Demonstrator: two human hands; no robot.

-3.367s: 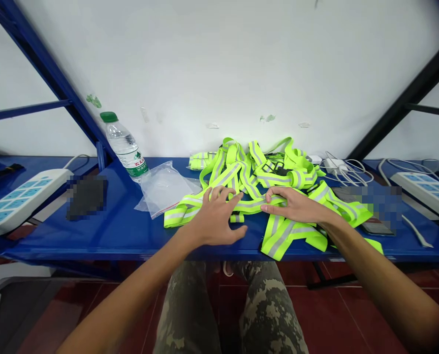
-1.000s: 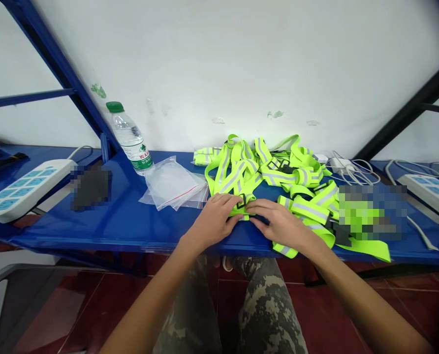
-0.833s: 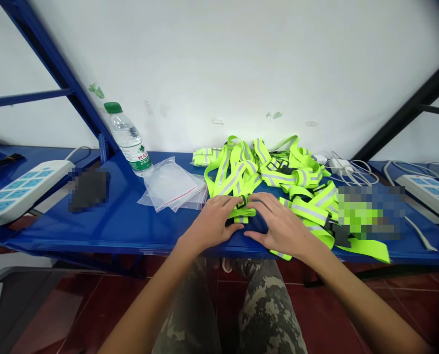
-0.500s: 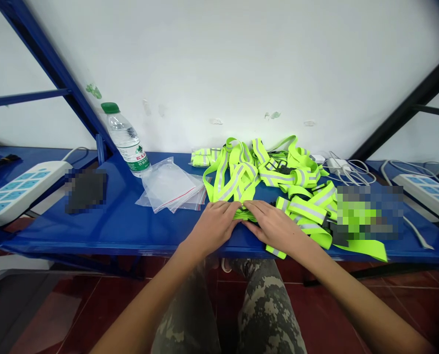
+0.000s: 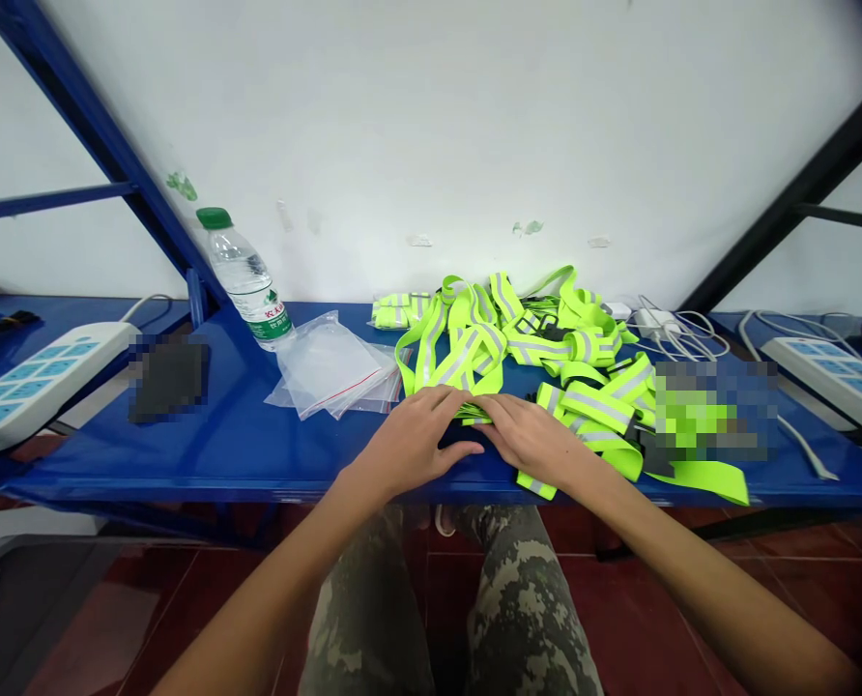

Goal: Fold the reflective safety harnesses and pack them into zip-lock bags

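Note:
A folded bundle of neon yellow reflective strap [image 5: 473, 416] lies near the front of the blue table, between my two hands. My left hand [image 5: 417, 440] curls its fingers over the bundle's left end, while its thumb sticks out to the right, off the strap. From the other side my right hand [image 5: 529, 433] closes round the right end, its thumb tucked below. Most of the bundle is hidden under the fingers. Just behind my hands is a heap of loose reflective straps [image 5: 467, 353], with more tangled straps [image 5: 597, 406] and black buckles to the right.
Clear zip bags [image 5: 330, 367] with red seams lie left of the straps. Behind them stands a water bottle [image 5: 249, 280] with a green cap. A packed strap bundle [image 5: 400, 310] rests by the wall. White power strips [image 5: 46, 382] and a charger with cables [image 5: 663, 327] flank the area.
My left thumb has come away from the folded strap and now points right. Both hands have stayed at the bundle, and the view has shifted slightly.

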